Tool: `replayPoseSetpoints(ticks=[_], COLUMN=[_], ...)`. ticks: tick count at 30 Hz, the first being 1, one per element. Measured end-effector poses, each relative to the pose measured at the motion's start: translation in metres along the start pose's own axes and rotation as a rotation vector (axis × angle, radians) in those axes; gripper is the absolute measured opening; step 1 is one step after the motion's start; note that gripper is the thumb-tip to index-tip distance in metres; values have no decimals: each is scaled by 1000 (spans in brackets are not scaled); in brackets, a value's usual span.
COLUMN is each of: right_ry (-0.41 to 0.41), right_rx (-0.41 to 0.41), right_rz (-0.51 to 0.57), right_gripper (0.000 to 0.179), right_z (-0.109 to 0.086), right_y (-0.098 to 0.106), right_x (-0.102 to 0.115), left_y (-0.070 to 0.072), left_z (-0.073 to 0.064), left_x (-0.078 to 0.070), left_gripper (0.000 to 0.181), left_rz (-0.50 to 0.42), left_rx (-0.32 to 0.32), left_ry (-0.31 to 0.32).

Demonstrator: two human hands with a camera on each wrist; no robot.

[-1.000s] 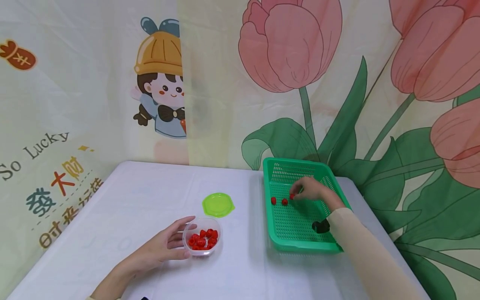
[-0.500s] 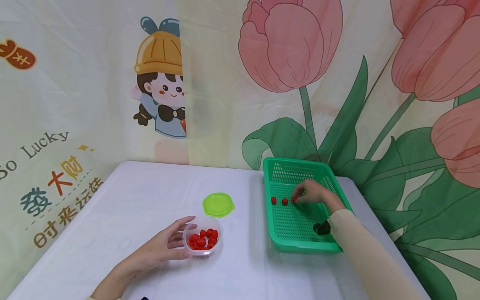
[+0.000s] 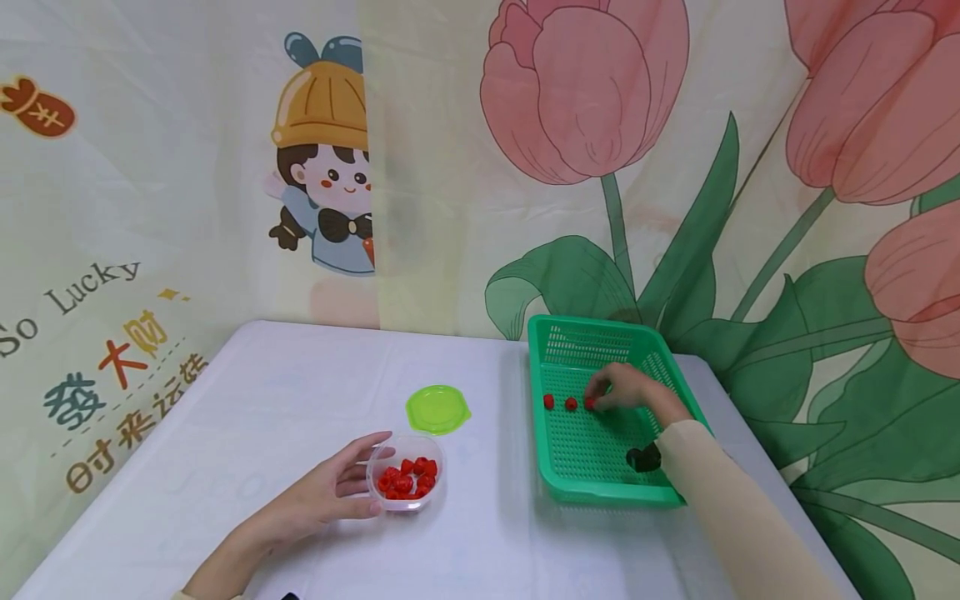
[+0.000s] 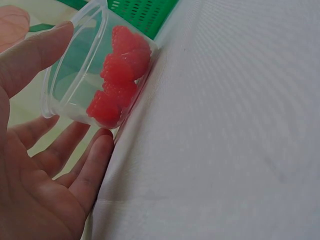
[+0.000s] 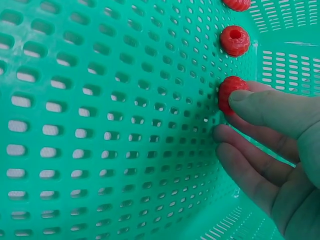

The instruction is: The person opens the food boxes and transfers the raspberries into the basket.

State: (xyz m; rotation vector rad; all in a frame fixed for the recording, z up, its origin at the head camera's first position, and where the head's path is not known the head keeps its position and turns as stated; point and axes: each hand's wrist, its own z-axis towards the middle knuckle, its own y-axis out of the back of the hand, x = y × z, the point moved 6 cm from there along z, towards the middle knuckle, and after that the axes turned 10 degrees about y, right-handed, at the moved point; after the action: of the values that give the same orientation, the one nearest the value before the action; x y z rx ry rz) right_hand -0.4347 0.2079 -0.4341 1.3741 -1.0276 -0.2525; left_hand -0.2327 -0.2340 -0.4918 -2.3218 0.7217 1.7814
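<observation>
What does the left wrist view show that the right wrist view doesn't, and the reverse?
Left wrist only: the left hand, the clear tub holding red berries, and some patterned backdrop.
Right wrist only: the right hand, pinching a berry, plus two other berries, one cut off by the frame.
Both: part of the green basket and red berries.

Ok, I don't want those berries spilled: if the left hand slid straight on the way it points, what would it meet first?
Most likely the clear tub of red berries: the left hand points at its side. Whether they touch is hard to tell.
</observation>
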Motion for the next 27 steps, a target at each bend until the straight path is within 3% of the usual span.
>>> replayPoseSetpoints(ticks=[20,27], right_ry=[5,84], right_rx=[-7,-103], right_rz=[-19,-67], right_gripper=[22,27], right_z=[-4,-5], right_y=[10,31], right_x=[7,37], left_y=[-1,-1], left_z=[-2,-2], left_x=[-3,-4], left_gripper=[90,90], left_rz=[1,-2], left_rx=[0,1], left_ry=[-1,-4])
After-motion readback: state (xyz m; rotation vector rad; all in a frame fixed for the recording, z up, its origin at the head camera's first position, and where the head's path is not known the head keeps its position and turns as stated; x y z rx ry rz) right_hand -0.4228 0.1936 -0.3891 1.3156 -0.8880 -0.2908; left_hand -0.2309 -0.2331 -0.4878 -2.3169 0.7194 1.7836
